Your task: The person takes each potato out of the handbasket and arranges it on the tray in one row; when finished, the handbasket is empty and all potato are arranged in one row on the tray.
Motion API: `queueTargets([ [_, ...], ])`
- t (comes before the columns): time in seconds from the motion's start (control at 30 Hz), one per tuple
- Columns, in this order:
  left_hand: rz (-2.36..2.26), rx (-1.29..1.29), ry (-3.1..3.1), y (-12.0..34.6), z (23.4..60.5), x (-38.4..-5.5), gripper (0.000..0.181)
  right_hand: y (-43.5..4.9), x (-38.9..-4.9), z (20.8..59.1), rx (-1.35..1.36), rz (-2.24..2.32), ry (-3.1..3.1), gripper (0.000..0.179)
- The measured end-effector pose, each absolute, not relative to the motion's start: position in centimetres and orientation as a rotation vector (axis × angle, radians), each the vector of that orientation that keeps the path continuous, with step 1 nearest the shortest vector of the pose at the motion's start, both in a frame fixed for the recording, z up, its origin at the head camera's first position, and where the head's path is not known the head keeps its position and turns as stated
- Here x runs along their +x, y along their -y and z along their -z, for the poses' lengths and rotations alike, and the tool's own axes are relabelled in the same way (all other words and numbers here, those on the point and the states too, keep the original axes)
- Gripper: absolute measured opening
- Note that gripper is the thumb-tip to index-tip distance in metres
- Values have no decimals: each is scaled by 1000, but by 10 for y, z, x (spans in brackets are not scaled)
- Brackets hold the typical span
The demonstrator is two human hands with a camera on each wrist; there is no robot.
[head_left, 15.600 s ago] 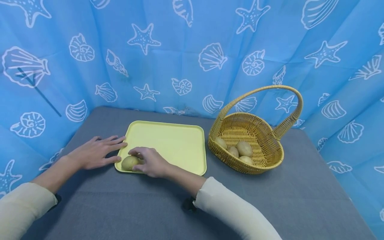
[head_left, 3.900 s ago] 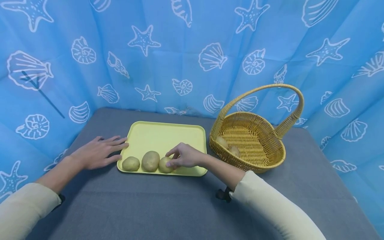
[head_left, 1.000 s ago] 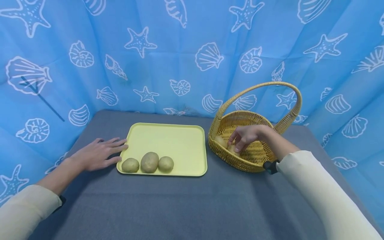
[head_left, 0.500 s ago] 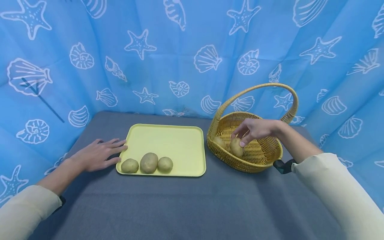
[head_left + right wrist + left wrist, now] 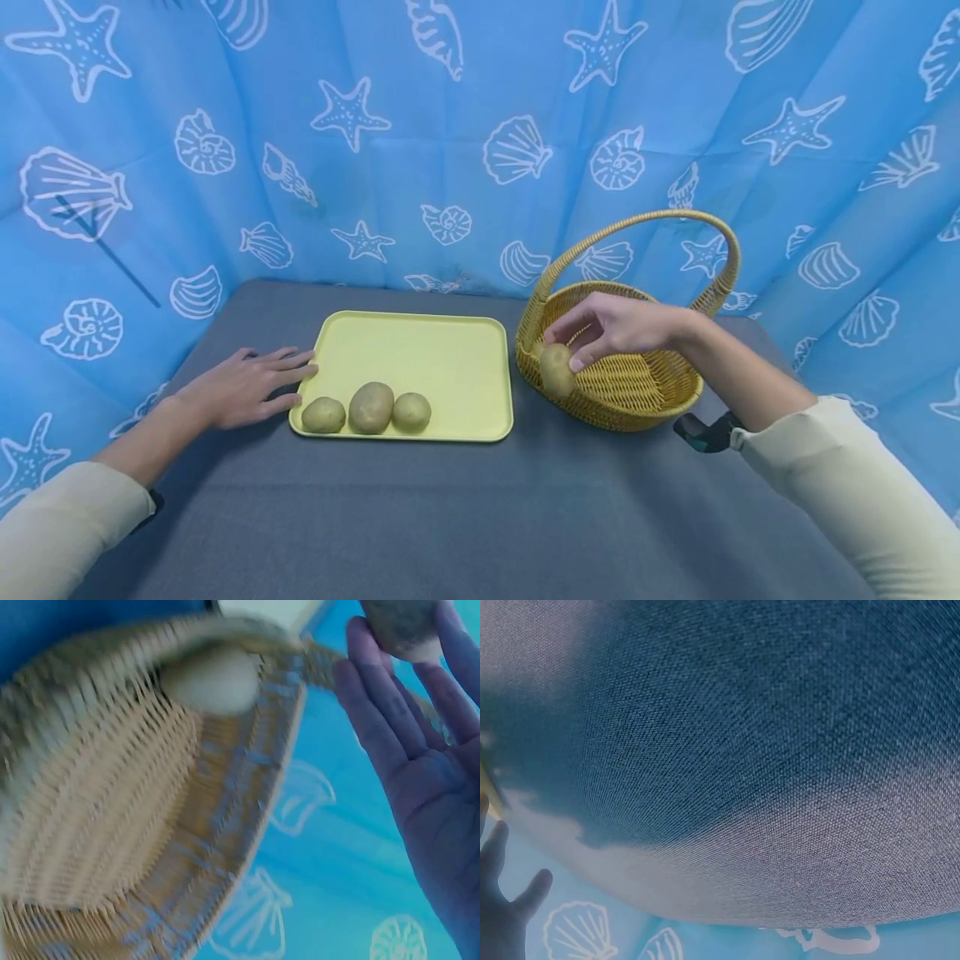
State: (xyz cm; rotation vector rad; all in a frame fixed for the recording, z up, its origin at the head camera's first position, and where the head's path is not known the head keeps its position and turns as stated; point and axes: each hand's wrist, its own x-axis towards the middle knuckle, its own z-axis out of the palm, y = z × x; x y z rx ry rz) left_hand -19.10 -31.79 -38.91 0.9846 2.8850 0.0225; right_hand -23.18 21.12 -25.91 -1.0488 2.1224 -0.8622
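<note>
Behind the basket [image 5: 626,422] hangs a blue curtain [image 5: 420,158]; beneath the basket is a grey table [image 5: 420,517]. Left of the basket lies a yellow tray [image 5: 420,350]. Farther left, the left hand [image 5: 255,387], fingers spread and grasping nothing, is at the tray's edge. The right hand [image 5: 618,325] pinches one potato [image 5: 557,375] at the basket's left rim; another potato [image 5: 214,682] lies inside, three potatoes [image 5: 371,408] on the tray.

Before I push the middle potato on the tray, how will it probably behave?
The middle potato would probably roll unevenly, being rounded but oblong. It seems firm, without any sag. The left potato and right potato, close beside it, may check sideways rolling.
</note>
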Motion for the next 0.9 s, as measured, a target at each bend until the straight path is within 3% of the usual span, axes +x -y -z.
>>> queueTargets([
  [0.23, -27, 973, -2875, 320, 391, -193, 55, -180, -224, 287, -1003, 969, -2030, 49],
  [0.53, -30, 981, -2872, 319, 389, -191, 54, -140, -223, 317, -1110, 894, -1996, 35],
  [0.9, -44, 982, -2872, 319, 388, -189, 54, -109, -225, 348, -1043, 983, -2049, 27],
])
